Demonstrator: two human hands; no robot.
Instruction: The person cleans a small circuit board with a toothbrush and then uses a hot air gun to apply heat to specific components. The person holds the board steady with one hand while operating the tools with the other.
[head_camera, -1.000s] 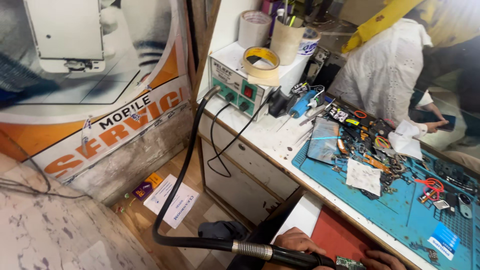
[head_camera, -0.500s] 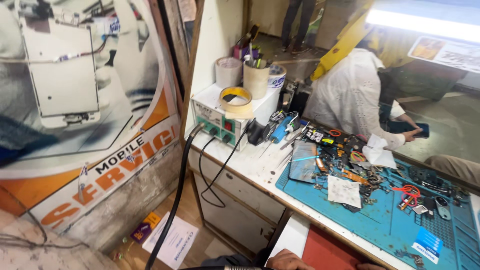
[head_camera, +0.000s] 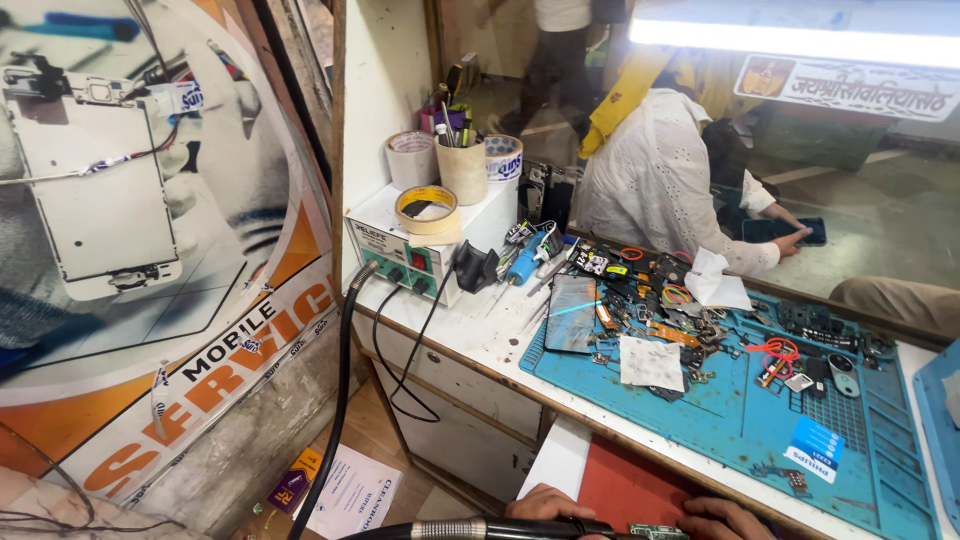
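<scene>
hot-air wand (head_camera: 520, 527) lies across the near bottom edge, the left hand (head_camera: 545, 503) wrapped over its barrel; the right hand (head_camera: 725, 518) rests beside a small green board (head_camera: 655, 531), its grip hard to tell. farther left, one beige cup (head_camera: 463, 170) holds several pens. three tape rolls (head_camera: 427, 209) sit around it.

A blue work mat (head_camera: 760, 430) covers the white bench (head_camera: 480, 345), strewn with small phone parts, a dark phone screen (head_camera: 571, 313), a white paper slip (head_camera: 651, 362) and a crumpled tissue (head_camera: 716, 285). A roll of yellow tape (head_camera: 427, 209) lies on the white rework station (head_camera: 420, 245). Behind it stand a cup of tools (head_camera: 463, 165) and two more tape rolls. Beyond the glass, a person in white leans over a phone.
</scene>
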